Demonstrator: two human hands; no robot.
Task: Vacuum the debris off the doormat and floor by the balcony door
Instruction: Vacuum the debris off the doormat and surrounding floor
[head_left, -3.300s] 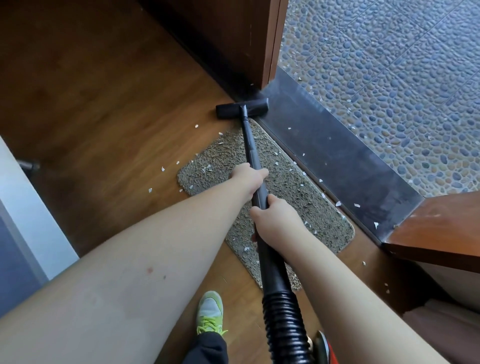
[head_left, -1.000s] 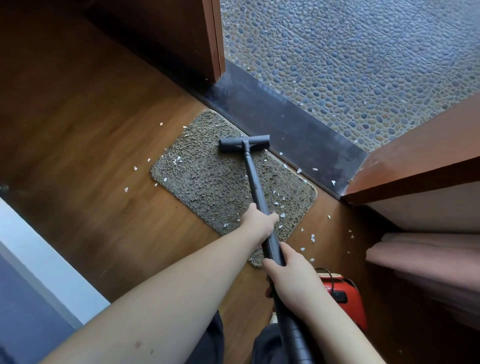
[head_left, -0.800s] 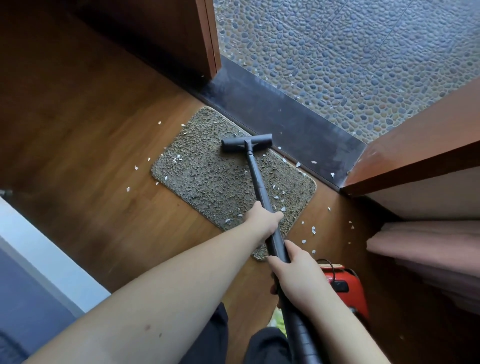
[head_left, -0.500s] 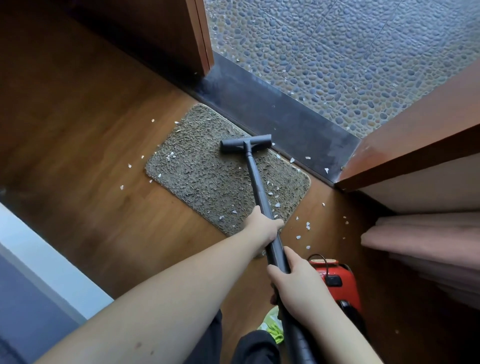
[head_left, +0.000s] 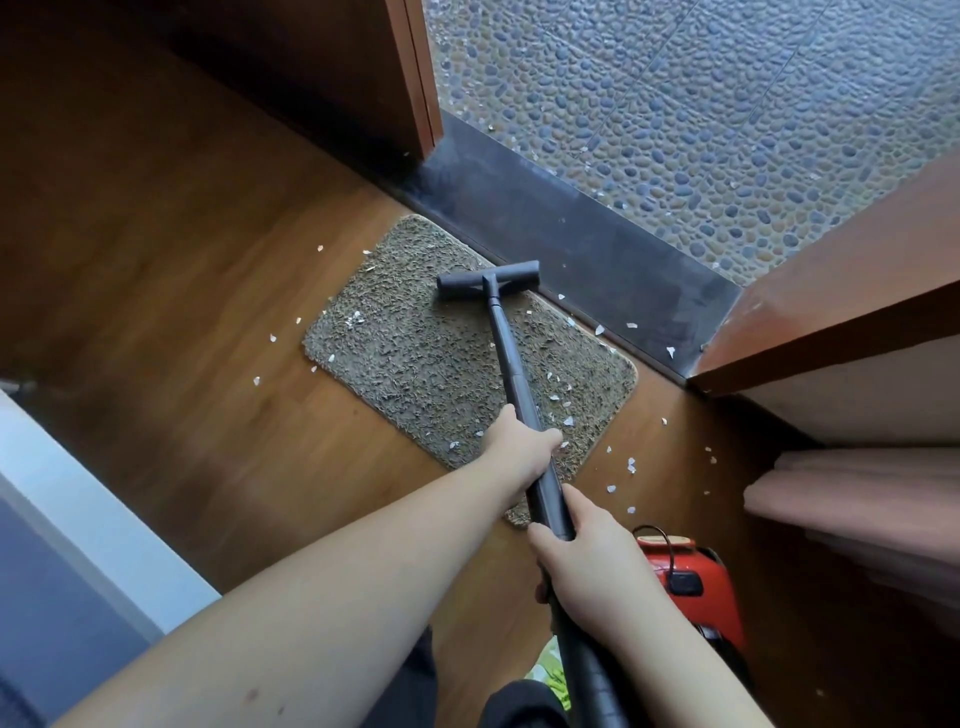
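A grey-brown doormat (head_left: 415, 364) lies on the wooden floor (head_left: 182, 260) against the dark door sill (head_left: 597, 249). The black vacuum wand (head_left: 506, 358) runs from my hands to its T-shaped nozzle (head_left: 488, 280), which rests on the mat's far edge by the sill. My left hand (head_left: 522, 441) grips the wand higher up; my right hand (head_left: 587, 566) grips it lower, near the hose. White debris flakes (head_left: 561, 397) dot the mat's right part, the floor on both sides and the sill.
The red vacuum body (head_left: 685, 582) sits on the floor right of my right hand. A wooden door frame (head_left: 415, 78) stands at the back, another wooden panel (head_left: 831, 291) at right. Pebble-tiled balcony floor (head_left: 701, 104) lies beyond the sill. A white-edged object (head_left: 78, 519) is at left.
The nozzle was pulled back from the floor by the door frame onto the mat, then held near the mat's far edge. The view shifted and the red vacuum body came into sight.
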